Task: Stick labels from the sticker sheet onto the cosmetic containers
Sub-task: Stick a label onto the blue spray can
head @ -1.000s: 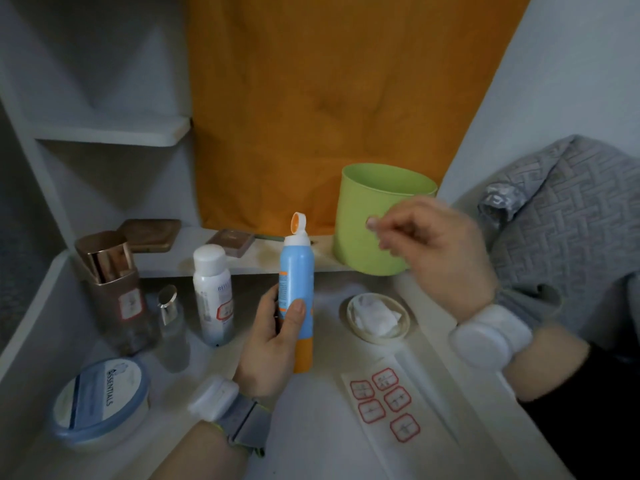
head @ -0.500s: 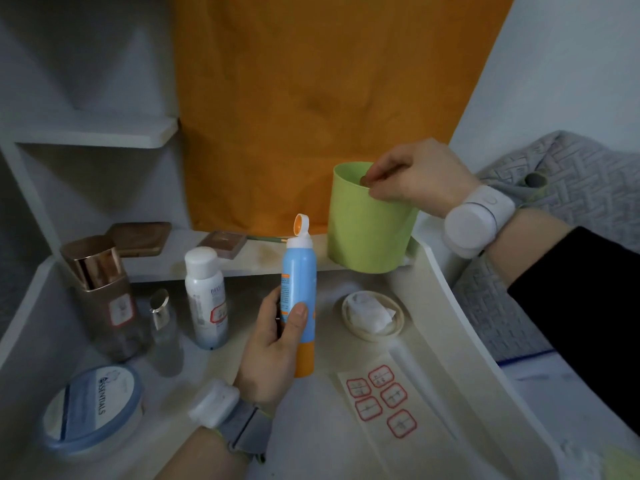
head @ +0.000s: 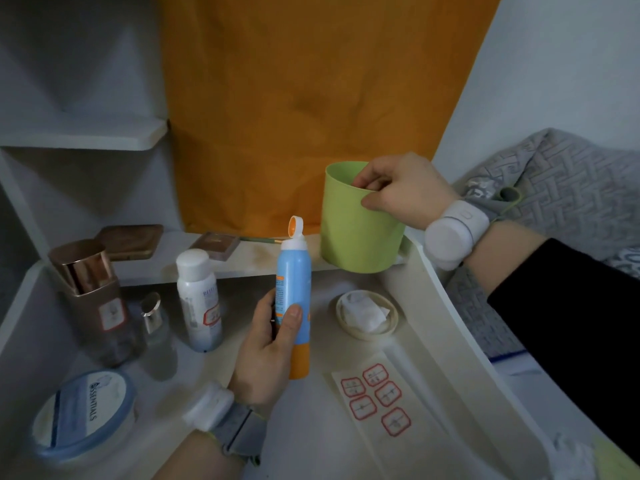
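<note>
Right now I see my left hand [head: 266, 355] wrapped round the upright blue-and-orange spray bottle [head: 294, 271], my right hand [head: 401, 192] pinching the green cup [head: 356, 233] by its rim, and the sticker sheet [head: 375, 400] lying flat on the white tray [head: 450, 306] near the bottle's right.

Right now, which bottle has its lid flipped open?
The blue-and-orange bottle in the left hand: its orange cap stands flipped up, while the white bottle beside it is capped.
</note>
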Tool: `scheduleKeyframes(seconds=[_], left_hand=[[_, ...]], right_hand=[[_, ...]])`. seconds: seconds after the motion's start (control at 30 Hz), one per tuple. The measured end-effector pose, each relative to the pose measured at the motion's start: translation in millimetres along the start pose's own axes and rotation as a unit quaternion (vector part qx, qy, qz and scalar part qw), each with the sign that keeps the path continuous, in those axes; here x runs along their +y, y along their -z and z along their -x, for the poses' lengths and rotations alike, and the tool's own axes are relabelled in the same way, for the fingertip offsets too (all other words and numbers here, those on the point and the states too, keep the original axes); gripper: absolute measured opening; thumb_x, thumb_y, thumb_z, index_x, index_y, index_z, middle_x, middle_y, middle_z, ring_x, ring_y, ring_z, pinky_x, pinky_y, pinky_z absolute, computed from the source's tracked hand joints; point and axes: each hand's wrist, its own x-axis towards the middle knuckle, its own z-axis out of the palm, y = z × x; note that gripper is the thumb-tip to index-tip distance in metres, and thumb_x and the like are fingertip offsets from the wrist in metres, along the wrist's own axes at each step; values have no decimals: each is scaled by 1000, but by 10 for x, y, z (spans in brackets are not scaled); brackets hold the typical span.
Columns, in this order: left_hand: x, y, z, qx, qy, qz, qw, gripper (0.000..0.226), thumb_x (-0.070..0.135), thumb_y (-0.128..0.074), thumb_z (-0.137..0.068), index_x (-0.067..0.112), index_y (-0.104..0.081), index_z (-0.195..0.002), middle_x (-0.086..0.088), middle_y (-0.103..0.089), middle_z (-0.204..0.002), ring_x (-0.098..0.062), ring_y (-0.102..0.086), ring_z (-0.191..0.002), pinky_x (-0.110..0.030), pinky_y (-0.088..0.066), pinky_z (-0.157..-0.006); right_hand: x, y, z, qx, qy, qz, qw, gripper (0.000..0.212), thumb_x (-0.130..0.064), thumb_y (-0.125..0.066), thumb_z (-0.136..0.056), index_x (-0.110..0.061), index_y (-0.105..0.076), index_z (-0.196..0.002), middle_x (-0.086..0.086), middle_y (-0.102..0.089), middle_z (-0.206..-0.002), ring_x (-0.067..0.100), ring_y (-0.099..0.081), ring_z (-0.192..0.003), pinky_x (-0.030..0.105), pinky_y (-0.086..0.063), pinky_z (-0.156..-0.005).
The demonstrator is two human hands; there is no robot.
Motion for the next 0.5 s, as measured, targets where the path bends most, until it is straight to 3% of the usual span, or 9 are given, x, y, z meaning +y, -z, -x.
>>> scheduleKeyframes(seconds=[0.1, 0.27, 0.4, 0.5], left_hand=[[18, 6, 24, 0, -5, 7, 1000, 29, 58, -57, -84, 51, -51, -111, 26, -68, -93, 3, -65, -84, -30, -50, -82], [46, -4, 31, 5, 0, 17, 1000, 33, 52, -52, -76, 52, -50, -108, 29, -68, -89, 8, -64, -79, -26, -47, -78], [47, 4, 35, 3, 4, 5, 1000, 31, 53, -52, -77, 52, -51, -108, 29, -68, -90, 5, -65, -81, -32, -52, -84], [35, 13, 39, -2, -2, 1, 1000, 27, 54, -55, -84, 51, -51, -111, 27, -68, -93, 1, -65, -84, -36, -53, -85]], right_hand=[[12, -38, -3, 1, 5, 0, 1000, 27, -7, -66, -79, -23, -70, -100, -11, -61, -83, 10, -57, -84, 23, -47, -74], [33, -44, -20, 10, 25, 12, 1000, 24, -8, -67, -78, -24, -69, -96, -7, -57, -100, 13, -55, -88, 25, -43, -76], [64, -58, 16, 45, 34, -18, 998, 29, -6, -70, -75, -22, -68, -100, -3, -61, -109, 14, -61, -93, 33, -50, -87], [84, -76, 90, 99, 58, -35, 993, 33, -6, -73, -73, -20, -68, -102, -2, -62, -107, 11, -60, -91, 30, -49, -88]])
